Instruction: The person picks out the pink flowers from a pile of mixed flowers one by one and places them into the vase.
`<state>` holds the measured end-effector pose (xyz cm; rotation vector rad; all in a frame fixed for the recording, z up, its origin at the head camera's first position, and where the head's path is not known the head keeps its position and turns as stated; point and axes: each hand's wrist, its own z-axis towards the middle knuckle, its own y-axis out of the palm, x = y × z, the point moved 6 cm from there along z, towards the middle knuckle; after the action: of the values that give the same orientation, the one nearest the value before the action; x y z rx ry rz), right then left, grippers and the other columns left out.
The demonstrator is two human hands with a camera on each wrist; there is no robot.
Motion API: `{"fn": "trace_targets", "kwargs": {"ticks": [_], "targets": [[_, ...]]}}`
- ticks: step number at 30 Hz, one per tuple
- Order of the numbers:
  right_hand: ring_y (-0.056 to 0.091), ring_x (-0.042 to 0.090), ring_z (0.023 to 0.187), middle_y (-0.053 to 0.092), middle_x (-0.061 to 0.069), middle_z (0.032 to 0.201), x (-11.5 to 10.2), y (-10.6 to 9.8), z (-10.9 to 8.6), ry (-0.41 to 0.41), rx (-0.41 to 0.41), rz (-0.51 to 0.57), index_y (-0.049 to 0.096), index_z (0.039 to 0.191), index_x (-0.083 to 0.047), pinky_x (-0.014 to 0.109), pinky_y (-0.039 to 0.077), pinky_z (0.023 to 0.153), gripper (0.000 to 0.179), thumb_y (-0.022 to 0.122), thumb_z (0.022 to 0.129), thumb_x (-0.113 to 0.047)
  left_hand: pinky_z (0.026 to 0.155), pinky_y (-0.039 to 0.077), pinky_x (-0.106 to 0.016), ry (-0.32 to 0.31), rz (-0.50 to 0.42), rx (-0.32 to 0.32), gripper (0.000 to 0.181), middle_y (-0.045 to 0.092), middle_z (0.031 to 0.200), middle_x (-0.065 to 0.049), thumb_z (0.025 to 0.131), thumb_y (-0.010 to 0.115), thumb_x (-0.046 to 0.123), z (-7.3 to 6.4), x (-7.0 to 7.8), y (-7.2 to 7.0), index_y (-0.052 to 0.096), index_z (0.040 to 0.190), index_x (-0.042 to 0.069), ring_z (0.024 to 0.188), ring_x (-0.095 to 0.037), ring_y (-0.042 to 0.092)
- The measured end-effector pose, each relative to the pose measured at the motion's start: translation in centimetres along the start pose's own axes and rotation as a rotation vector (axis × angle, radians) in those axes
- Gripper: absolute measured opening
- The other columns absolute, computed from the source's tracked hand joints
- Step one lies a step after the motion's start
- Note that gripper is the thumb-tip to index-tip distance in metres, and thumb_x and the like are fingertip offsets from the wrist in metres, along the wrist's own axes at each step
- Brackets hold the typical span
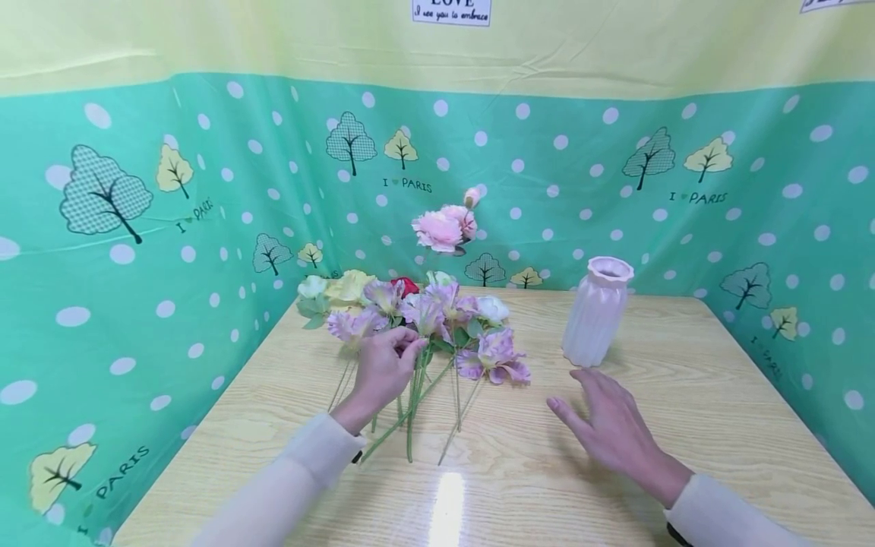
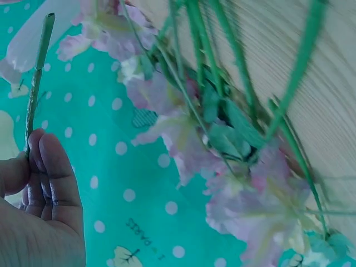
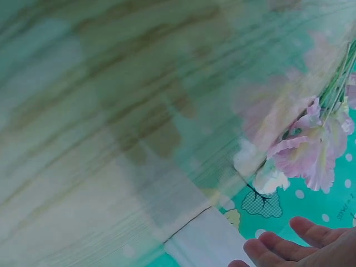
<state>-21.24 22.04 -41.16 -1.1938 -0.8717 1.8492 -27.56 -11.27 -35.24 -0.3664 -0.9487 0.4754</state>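
Observation:
My left hand (image 1: 384, 370) is over the flower pile, pinching a thin green stem (image 2: 36, 92) between thumb and fingers; its bare end sticks out past the fingertips in the left wrist view. Pink blossoms (image 1: 439, 231) with a bud stand above the pile against the curtain; whether they belong to the pinched stem I cannot tell. Purple artificial flowers (image 1: 495, 355) lie with their stems toward the near edge. A pale ribbed vase (image 1: 593, 323) stands upright at the right. Just in front of it hovers my right hand (image 1: 615, 422), fingers extended, holding nothing.
Within the pile are a yellow flower (image 1: 350, 286), a red one (image 1: 406, 286) and white ones (image 1: 492, 308). A green dotted curtain (image 1: 560, 205) encloses the wooden table (image 1: 683, 357) at the back and both sides.

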Motion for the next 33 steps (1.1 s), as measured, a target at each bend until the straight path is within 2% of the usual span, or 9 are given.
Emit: {"fn": "trace_targets", "kwargs": {"ticks": [7, 12, 19, 23, 28, 33], "targets": [[0.043, 0.051, 0.136, 0.049, 0.029, 0.147, -0.4, 0.0, 0.2, 0.001, 0.009, 0.023, 0.049, 0.143, 0.003, 0.072, 0.029, 0.109, 0.072, 0.058, 0.101, -0.054, 0.05, 0.049, -0.025, 0.016, -0.032, -0.025, 0.006, 0.071, 0.073, -0.006, 0.092, 0.076, 0.008, 0.3, 0.9, 1.5, 0.074, 0.087, 0.005, 0.057, -0.009, 0.058], [0.043, 0.05, 0.137, 0.049, 0.028, 0.148, -0.6, 0.1, 0.3, 0.003, 0.012, 0.028, 0.051, 0.142, 0.002, 0.071, 0.029, 0.109, 0.071, 0.058, 0.101, -0.055, 0.049, 0.048, -0.026, -0.003, -0.048, -0.028, 0.007, 0.07, 0.071, -0.003, 0.093, 0.076, 0.011, 0.6, 1.5, 2.2, 0.075, 0.087, 0.007, 0.056, -0.009, 0.058], [0.047, 0.05, 0.132, 0.052, 0.028, 0.144, -1.3, 0.0, 0.7, -0.038, 0.04, 0.036, 0.053, 0.14, 0.003, 0.071, 0.032, 0.107, 0.067, 0.06, 0.101, -0.052, 0.052, 0.051, -0.026, -0.023, -0.134, -0.039, 0.008, 0.071, 0.072, -0.008, 0.094, 0.076, 0.011, 0.9, 2.3, 3.2, 0.076, 0.088, 0.005, 0.057, -0.01, 0.06], [0.048, 0.05, 0.132, 0.052, 0.029, 0.144, -1.8, 0.0, 1.0, -0.047, 0.044, 0.039, 0.054, 0.139, 0.003, 0.072, 0.033, 0.107, 0.067, 0.06, 0.101, -0.052, 0.053, 0.051, -0.025, -0.022, -0.176, -0.045, 0.007, 0.07, 0.072, -0.007, 0.093, 0.076, 0.009, 1.1, 2.6, 3.8, 0.076, 0.089, 0.003, 0.059, -0.012, 0.059], [0.048, 0.05, 0.132, 0.052, 0.028, 0.144, -2.1, 0.0, 1.4, -0.045, 0.053, 0.036, 0.053, 0.14, 0.002, 0.072, 0.034, 0.105, 0.067, 0.06, 0.101, -0.052, 0.054, 0.052, -0.025, -0.042, -0.188, -0.055, 0.006, 0.068, 0.072, 0.0, 0.092, 0.077, 0.012, 1.2, 3.1, 4.4, 0.077, 0.091, 0.006, 0.061, -0.012, 0.06], [0.049, 0.049, 0.131, 0.054, 0.027, 0.143, -2.7, -0.2, 1.8, -0.053, 0.067, 0.046, 0.055, 0.139, 0.001, 0.072, 0.035, 0.105, 0.065, 0.061, 0.1, -0.051, 0.054, 0.052, -0.025, -0.063, -0.226, -0.075, 0.005, 0.068, 0.072, -0.003, 0.093, 0.076, 0.01, 1.2, 3.5, 5.0, 0.077, 0.092, 0.005, 0.06, -0.012, 0.06]]}}
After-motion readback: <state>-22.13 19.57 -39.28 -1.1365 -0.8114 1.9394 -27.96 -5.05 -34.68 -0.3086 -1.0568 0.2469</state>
